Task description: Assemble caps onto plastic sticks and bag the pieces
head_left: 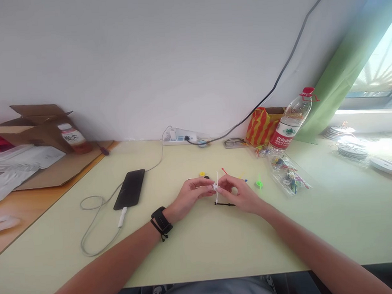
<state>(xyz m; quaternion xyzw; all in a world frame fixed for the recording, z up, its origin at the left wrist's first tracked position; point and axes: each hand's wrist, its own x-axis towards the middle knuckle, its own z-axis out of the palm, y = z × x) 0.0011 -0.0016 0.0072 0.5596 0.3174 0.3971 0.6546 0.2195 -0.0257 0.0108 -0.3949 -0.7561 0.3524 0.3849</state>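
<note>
My left hand [194, 193] and my right hand [238, 193] meet over the table, fingertips pinched on a small white plastic piece [216, 187]. A thin white rod [217, 198] runs up and down through or beside it; I cannot tell which. Just below my right hand lies a thin black rod [224, 204]. Behind the hands are a yellow disc [202, 174], a dark round piece [207, 177] and a thin red piece [224, 170]. A bright green round piece with a thin stem [259, 184] lies to the right of my right hand.
On the left, a black phone [129, 189] trails a grey cable; beyond it are a cardboard box [40, 121] and a bottle [72, 137]. A power strip [179, 137] and glasses [235, 142] lie along the wall. A water bottle [292, 121] stands behind bagged small parts [288, 175].
</note>
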